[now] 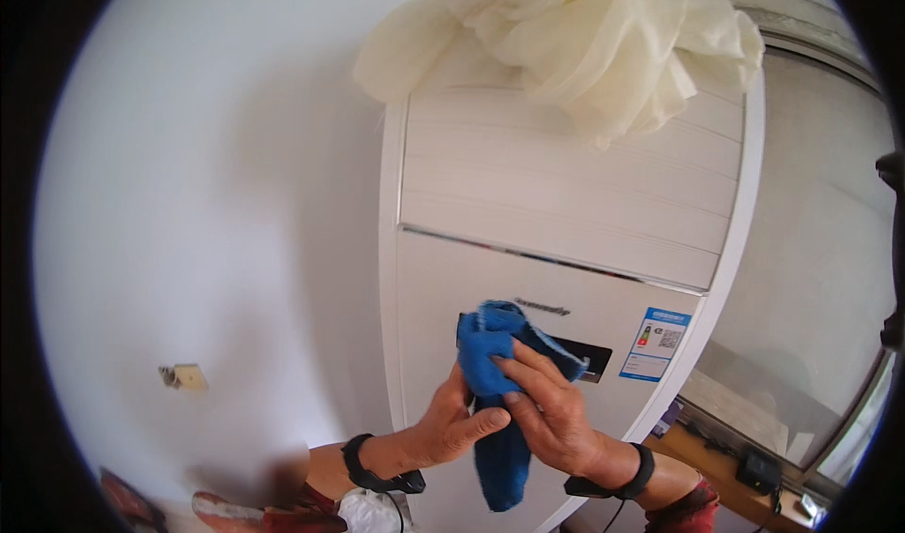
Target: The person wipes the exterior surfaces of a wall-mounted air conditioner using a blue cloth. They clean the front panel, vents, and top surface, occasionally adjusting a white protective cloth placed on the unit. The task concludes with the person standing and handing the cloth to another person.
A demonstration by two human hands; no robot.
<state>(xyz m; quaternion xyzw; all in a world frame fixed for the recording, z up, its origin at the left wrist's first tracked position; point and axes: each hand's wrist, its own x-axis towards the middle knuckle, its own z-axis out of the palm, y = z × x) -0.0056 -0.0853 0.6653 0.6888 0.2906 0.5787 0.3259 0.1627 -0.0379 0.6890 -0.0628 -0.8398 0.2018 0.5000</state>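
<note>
A blue cloth (503, 455) is bunched between my two hands, with one end hanging below them. My left hand (456, 420) supports it from the left, its fingers partly hidden behind the cloth. From the right, my right hand (548, 406) presses its fingers on the cloth's front. Both are in front of a tall white floor-standing air conditioner (565, 172), where the cloth partly covers a dark display panel (597, 360). An energy label (655, 346) is stuck on the front at the right. Sheer cream fabric (580, 38) lies draped over the unit's top.
A white wall (177, 179) with a socket (189, 377) is on the left. To the right are a framed glass pane (813, 250) and a wooden ledge (707, 466) carrying a black device (758, 473). A white crumpled thing (369, 512) lies low beside the unit.
</note>
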